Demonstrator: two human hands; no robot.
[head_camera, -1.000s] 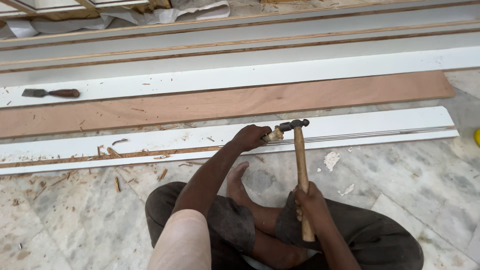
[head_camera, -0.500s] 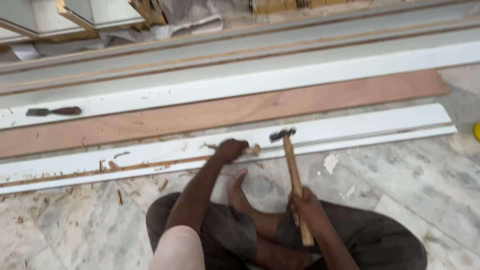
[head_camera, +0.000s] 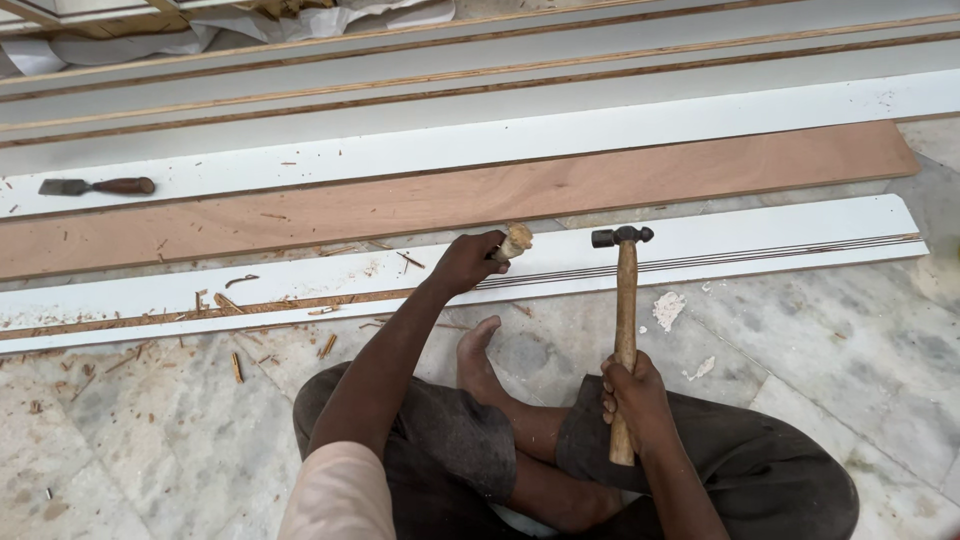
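Gripping hammer (head_camera: 624, 330) (right hand (head_camera: 636, 398)), left hand (head_camera: 467, 262) on chisel (head_camera: 514, 242)

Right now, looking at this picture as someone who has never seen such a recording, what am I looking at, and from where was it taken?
There is no machine here. A person sits cross-legged on a pale marble floor, and a camera worn on their head looks down at their own two bare hands.

The right hand grips the lower end of a wooden-handled hammer with a dark metal head, held upright. The left hand wraps its fingers around a chisel with a pale, battered wooden handle, set against a long white grooved board lying on the floor.

Reddish wood chips are scattered to the left. Behind lies a long bare brown plank, then more white boards. On one of them, far left, rests a second chisel with a dark brown handle.
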